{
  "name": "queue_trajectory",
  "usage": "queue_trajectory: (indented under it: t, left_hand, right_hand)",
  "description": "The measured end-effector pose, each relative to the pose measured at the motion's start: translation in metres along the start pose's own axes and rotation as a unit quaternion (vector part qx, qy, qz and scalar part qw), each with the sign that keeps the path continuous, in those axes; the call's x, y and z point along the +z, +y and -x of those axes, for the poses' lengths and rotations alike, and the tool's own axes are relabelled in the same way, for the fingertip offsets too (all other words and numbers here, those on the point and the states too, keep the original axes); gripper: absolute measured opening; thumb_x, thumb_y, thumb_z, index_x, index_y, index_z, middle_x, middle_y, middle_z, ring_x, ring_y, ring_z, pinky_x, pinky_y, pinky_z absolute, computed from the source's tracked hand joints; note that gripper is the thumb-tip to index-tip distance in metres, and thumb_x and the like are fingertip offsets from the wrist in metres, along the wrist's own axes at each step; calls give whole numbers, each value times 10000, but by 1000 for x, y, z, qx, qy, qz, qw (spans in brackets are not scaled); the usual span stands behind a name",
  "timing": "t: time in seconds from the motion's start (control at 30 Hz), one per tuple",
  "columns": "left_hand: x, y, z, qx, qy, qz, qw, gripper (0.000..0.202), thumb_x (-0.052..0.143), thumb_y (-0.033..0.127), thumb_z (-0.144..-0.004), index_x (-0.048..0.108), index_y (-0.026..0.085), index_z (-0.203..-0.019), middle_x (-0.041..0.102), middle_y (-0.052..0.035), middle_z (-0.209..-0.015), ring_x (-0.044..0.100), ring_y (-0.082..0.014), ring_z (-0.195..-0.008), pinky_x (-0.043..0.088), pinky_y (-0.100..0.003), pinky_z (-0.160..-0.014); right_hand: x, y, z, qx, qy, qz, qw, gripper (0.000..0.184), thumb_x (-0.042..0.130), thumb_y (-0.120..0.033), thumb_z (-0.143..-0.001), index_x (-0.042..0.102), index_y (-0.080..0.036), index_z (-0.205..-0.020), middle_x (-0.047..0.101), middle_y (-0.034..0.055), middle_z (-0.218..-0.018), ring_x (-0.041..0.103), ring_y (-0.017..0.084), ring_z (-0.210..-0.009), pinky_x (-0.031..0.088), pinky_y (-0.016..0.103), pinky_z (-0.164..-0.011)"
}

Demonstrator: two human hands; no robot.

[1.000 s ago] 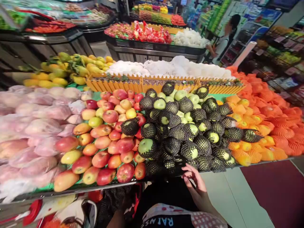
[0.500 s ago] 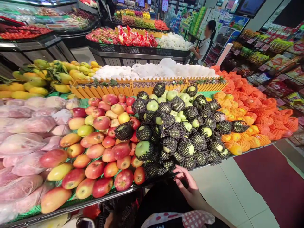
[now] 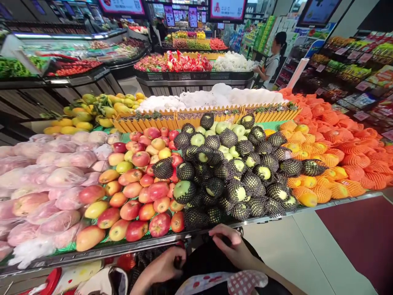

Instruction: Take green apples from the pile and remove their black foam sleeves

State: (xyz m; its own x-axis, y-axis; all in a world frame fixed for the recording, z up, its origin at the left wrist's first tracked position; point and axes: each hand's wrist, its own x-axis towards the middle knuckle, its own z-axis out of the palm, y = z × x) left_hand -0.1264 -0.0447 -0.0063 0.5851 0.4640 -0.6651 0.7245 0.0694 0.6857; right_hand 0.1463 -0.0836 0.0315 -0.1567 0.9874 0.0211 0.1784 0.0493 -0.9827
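Observation:
Below the display's front edge, my left hand [image 3: 168, 262] has its fingers curled round; a dark patch shows between thumb and fingers, and I cannot make out what it is. To its right, my right hand [image 3: 229, 241] hovers just in front of the edge, fingers loosely bent and thumb a little apart, with nothing seen in it. Nearest to it are green apples in black foam nets [image 3: 241, 211], heaped on the stand. Red and yellow apples [image 3: 138, 213] lie bare to their left. One black-netted fruit [image 3: 162, 168] rests on the red apples.
Pink fruit in clear wrap [image 3: 66, 174] fills the left side. Orange-netted fruit [image 3: 334, 188] lies at right. A small yellow fence [image 3: 208, 119] runs behind, with white-wrapped goods [image 3: 215, 96] beyond. A person [image 3: 272, 61] stands farther back. Below the stand's metal edge [image 3: 123, 250] are bags.
My left hand has risen into clear view from below. My right hand has moved slightly left and down, its fingers more bent. The camera view has turned left and tilted up.

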Motion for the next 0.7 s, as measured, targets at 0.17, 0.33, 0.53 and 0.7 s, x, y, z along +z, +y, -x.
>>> queue_trajectory:
  t: [0.17,0.33,0.53,0.7]
  left_hand:
    - [4,96,-29,229,221,105,942,163,602,296,-841,544,177,-745,539,-5,-786,511,-158,-792,401,-266,-742]
    - [23,170,-54,328,194,96,919,321,524,398,-976,736,212,-1129,620,-83,-1091,596,-199,-1034,445,-306,-932]
    - [52,203,-91,312,200,111,922,295,651,444,-900,812,198,-886,665,-76,-968,634,-186,-915,471,-280,-835]
    - [74,239,-126,243,287,92,922,215,761,357,-761,680,173,-686,642,-47,-803,618,-214,-903,454,-286,-795]
  right_hand:
    - [-18,1,6,-10,-88,-9,996,312,609,-456,-949,727,-205,-806,703,19,-748,619,176,-695,484,298,-663]
    - [-56,25,22,31,89,-22,995,432,718,-617,-804,668,-199,-709,603,-8,-668,552,177,-664,449,280,-601]
    - [-123,43,41,63,119,-71,988,308,798,-453,-791,637,-221,-913,630,-4,-797,591,193,-766,489,309,-722]
    - [-180,51,55,39,128,-17,991,276,746,-402,-828,561,-213,-749,592,-7,-749,547,176,-731,442,285,-687]
